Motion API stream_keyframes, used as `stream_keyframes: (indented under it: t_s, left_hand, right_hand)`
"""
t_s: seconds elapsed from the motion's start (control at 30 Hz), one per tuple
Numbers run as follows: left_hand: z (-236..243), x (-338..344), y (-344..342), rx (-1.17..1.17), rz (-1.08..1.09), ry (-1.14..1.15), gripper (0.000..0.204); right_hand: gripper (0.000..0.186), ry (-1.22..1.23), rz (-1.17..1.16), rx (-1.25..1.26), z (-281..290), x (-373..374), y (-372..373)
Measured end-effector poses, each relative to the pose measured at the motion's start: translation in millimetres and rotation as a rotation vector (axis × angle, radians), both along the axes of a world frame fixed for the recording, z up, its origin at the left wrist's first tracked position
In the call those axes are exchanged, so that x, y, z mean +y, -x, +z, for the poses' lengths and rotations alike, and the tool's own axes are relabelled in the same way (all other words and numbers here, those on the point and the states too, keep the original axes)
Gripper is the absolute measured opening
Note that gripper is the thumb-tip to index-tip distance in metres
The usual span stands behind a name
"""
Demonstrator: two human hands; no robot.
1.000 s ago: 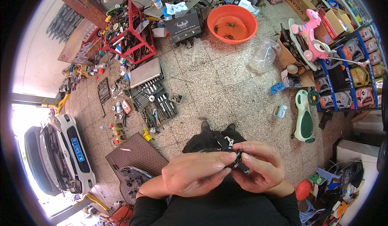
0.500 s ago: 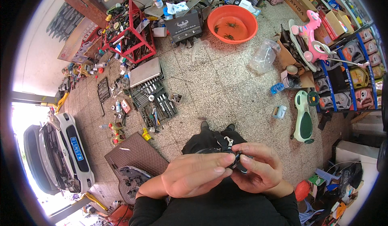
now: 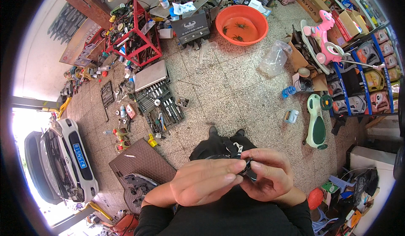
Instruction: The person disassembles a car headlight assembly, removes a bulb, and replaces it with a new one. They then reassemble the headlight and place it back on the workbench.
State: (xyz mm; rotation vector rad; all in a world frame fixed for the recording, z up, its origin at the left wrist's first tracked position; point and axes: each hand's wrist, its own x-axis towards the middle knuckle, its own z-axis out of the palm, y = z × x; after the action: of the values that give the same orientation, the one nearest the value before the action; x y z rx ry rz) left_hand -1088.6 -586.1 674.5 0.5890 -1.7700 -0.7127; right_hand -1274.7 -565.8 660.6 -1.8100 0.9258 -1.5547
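Note:
Both hands meet in front of my body and grip a small black part [image 3: 246, 166], mostly covered by the fingers, so its kind cannot be made out. My left hand [image 3: 206, 181] pinches it from the left, fingers long and pressed together. From the right, my right hand [image 3: 269, 174] has thumb and bent fingers closed round its other end. Below the hands, my dark trousers and shoes [image 3: 213, 131] show on the speckled tile floor.
An opened socket set [image 3: 162, 107] lies ahead on the left, near a red metal rack [image 3: 143, 52]. An orange-red basin [image 3: 242, 42] stands far ahead. At right are a green-white ride-on toy [image 3: 316, 124] and a bottle shelf [image 3: 366, 84]. A brown mat [image 3: 139, 155] and white car [image 3: 69, 162] are left.
Fingers of my right hand have shifted very slightly around the small black part. Otherwise both hands keep nearly the same grip and place.

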Motion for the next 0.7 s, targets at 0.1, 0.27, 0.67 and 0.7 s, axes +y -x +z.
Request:
stream_keyframes:
  t_s: [0.1, 0.27, 0.67, 0.7]
  left_hand:
    - [2, 0, 1, -0.010, 0.011, -0.020, 0.038]
    - [2, 2, 5, 0.028, 0.026, -0.082, 0.035]
    - [1, 0, 5, 0.036, 0.023, 0.004, 0.034]
    - [1, 0, 6, 0.043, 0.026, 0.008, 0.034]
  right_hand:
    - [0.048, 0.000, 0.002, 0.005, 0, 0, 1]
    - [0.048, 0.044, -0.001, 0.011, -6, 0, 2]
    - [0.050, 0.077, 0.042, 0.057, -9, 3, 6]
    - [0.050, 0.073, 0.041, 0.064, -9, 3, 6]
